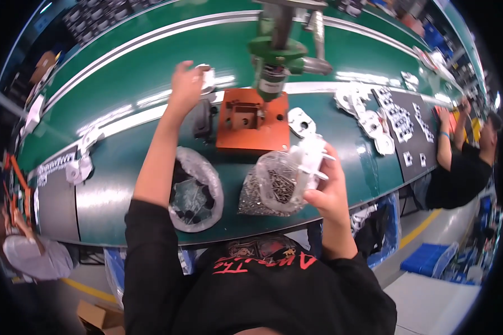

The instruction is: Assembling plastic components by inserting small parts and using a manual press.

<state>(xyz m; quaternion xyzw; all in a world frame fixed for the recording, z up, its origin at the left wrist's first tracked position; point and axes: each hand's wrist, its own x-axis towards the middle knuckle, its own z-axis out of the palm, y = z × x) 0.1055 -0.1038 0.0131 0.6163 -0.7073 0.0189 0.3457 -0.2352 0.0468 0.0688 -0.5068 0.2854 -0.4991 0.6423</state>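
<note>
- Busy workshop, dark green worktop (123, 148) with a pale rail behind it, co-worker (458, 181) off to the far right.
- Right hand (331, 181) is closed around a white pronged part (310, 157), in front of the right edge of an open bag of screws (279, 190). I'd pinch the body, not the prongs, and keep it clear of that floppy plastic rim.
- Left hand (187, 84) is out far left with its fingers at a second white part (208, 81); blurry, so can't tell if it's gripped. A flat, gentle touch seems safest there.
- Between the hands: orange fixture block (229, 137), with a green-bodied tool (271, 67) above. I'd mind the sleeves and knuckles around it.
- More white parts (349, 100) sit to the right.
</note>
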